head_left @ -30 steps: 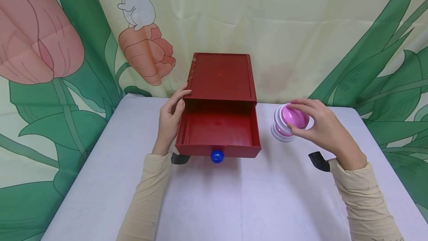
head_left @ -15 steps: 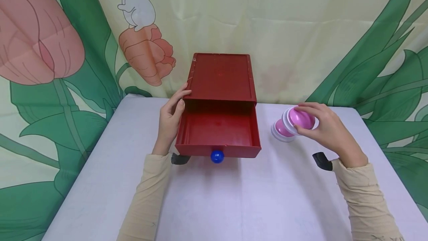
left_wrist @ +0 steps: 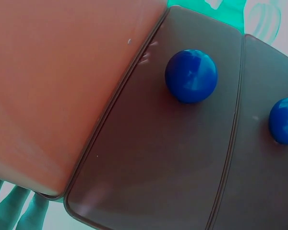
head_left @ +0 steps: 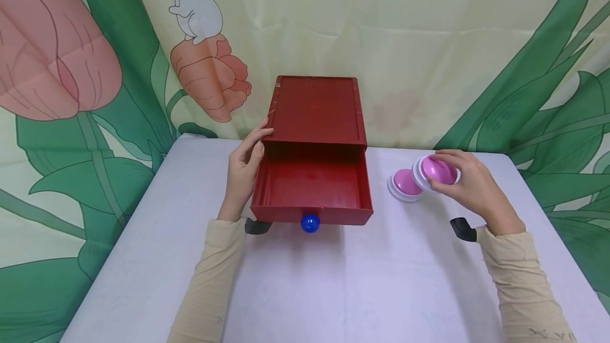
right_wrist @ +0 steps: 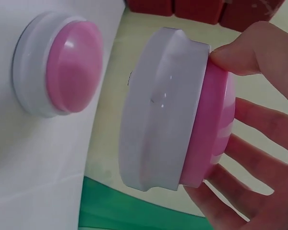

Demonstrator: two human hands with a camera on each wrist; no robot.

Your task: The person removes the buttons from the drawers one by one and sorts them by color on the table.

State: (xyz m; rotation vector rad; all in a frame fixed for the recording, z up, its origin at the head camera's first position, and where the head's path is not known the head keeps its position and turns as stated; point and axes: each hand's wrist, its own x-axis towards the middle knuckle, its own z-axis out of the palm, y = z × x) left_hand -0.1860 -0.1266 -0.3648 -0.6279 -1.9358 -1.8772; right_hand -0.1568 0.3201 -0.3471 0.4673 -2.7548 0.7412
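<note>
Against the left side of a red drawer cabinet (head_left: 314,110) rests my left hand (head_left: 242,171), its fingers extended at the top edge and its thumb beside the pulled-out drawer (head_left: 281,214). The drawer is bare inside and has a blue knob (head_left: 310,223). My right hand (head_left: 474,184) pinches a round push button (right_wrist: 165,112) with a white base and pink dome, raised and tilted. Thumb and fingers grip it around the dome. A second, matching push button (head_left: 405,182) lies on the table just left of it; the held one slightly overlaps it in the head view.
The cabinet stands at the back of a white table (head_left: 381,285), before a printed curtain (head_left: 405,57). In the left wrist view, two more blue knobs, including a near one (left_wrist: 191,76), show on lower drawer fronts. A black wrist mount (head_left: 462,229) sits below the right hand.
My right hand has moved right and slightly toward me with the held push button, uncovering more of the push button on the table. The left hand and drawer have stayed put.
</note>
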